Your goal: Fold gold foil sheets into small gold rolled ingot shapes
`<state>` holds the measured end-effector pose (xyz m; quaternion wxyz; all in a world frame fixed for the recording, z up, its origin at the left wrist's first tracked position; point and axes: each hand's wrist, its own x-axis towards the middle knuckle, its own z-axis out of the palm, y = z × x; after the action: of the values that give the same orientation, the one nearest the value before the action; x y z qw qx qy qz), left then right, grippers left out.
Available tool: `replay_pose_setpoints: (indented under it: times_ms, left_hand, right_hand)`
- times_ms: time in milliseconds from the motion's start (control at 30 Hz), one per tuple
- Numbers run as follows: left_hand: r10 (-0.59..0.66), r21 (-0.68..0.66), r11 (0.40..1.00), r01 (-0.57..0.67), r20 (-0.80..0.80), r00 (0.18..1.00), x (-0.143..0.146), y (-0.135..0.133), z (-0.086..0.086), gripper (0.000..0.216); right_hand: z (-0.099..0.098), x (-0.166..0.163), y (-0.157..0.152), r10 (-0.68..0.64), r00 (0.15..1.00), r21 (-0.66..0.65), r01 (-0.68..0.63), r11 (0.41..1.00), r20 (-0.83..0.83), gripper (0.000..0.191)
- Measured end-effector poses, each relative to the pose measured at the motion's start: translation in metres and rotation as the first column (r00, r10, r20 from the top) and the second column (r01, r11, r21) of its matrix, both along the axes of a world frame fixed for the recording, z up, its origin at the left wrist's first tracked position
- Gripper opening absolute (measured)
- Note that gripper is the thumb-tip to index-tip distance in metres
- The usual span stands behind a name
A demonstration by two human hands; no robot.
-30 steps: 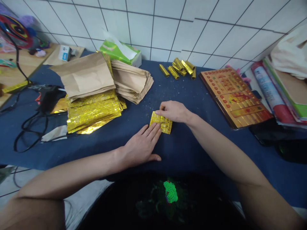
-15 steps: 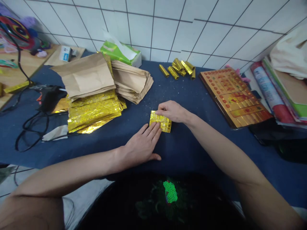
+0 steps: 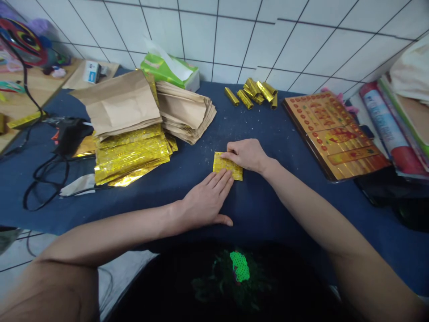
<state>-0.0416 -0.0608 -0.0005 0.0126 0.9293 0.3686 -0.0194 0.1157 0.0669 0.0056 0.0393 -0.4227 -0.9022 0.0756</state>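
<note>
A small folded square of gold foil paper [image 3: 218, 163] lies on the dark blue tabletop in front of me. My left hand [image 3: 208, 197] is flat, its fingertips pressing on the near edge of the square and its thumb stretched out to the side. The fingers of my right hand [image 3: 250, 155] are curled closed, with the thumb against the upper right part of the foil paper. What the curled fingers do underneath is hidden. Beyond my hands, several rolled gold foil tubes [image 3: 253, 92] lie near the wall.
Left of my hands are stacked gold foil sheets [image 3: 134, 154] and brown paper sheets [image 3: 120, 105]. A green tissue pack [image 3: 170, 71] stands behind them. A black glue gun [image 3: 72, 136] with a looped cord lies far left. On the right are a gold-red box [image 3: 335, 134] and a spray can [image 3: 385, 127].
The view has shifted slightly. Both hands keep nearly the same pose on the gold foil paper, with my right thumb still against it.
</note>
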Motion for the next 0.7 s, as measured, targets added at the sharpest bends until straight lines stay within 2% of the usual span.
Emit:
replay_pose_setpoints:
  times_ms: [133, 200, 300, 367, 433, 467, 600, 700]
  left_hand:
    - [-0.010, -0.022, 1.000, 0.010, 0.006, 1.000, -0.001, 0.000, 0.000, 0.106]
    - [-0.010, -0.032, 0.999, 0.011, 0.011, 1.000, -0.002, 0.001, 0.001, 0.107]
    - [-0.010, -0.042, 0.999, 0.011, 0.022, 1.000, -0.002, 0.002, 0.002, 0.107]
    - [-0.013, -0.044, 0.999, 0.014, 0.025, 1.000, -0.002, 0.002, 0.002, 0.107]
    - [-0.015, -0.043, 0.999, 0.016, 0.027, 1.000, -0.002, 0.002, 0.001, 0.107]
    - [-0.015, -0.041, 0.999, 0.016, 0.028, 1.000, -0.002, 0.002, 0.001, 0.107]
    - [-0.018, -0.041, 0.999, 0.020, 0.027, 0.999, -0.002, 0.002, 0.001, 0.105]
    - [-0.036, -0.055, 0.998, 0.038, 0.030, 0.999, -0.003, 0.004, 0.002, 0.104]
  right_hand:
    - [-0.002, -0.001, 0.002, -0.026, 0.998, 0.070, 0.021, 0.997, 0.063, 0.049]
    - [-0.003, 0.001, 0.005, -0.087, 0.995, 0.085, 0.082, 0.993, 0.052, 0.053]
    - [-0.001, 0.007, 0.006, -0.224, 0.974, 0.082, 0.227, 0.971, -0.038, 0.048]
    - [0.003, 0.014, 0.001, -0.257, 0.959, 0.080, 0.267, 0.960, -0.122, 0.042]
    - [0.007, 0.021, -0.010, -0.201, 0.963, 0.124, 0.224, 0.967, -0.178, 0.036]
    - [0.008, 0.025, -0.017, -0.137, 0.975, 0.147, 0.164, 0.976, -0.174, 0.034]
    - [0.003, 0.035, -0.041, 0.110, 0.992, 0.205, -0.096, 0.974, -0.059, 0.034]
    - [-0.007, 0.040, -0.047, 0.133, 0.991, 0.218, -0.130, 0.967, 0.000, 0.039]
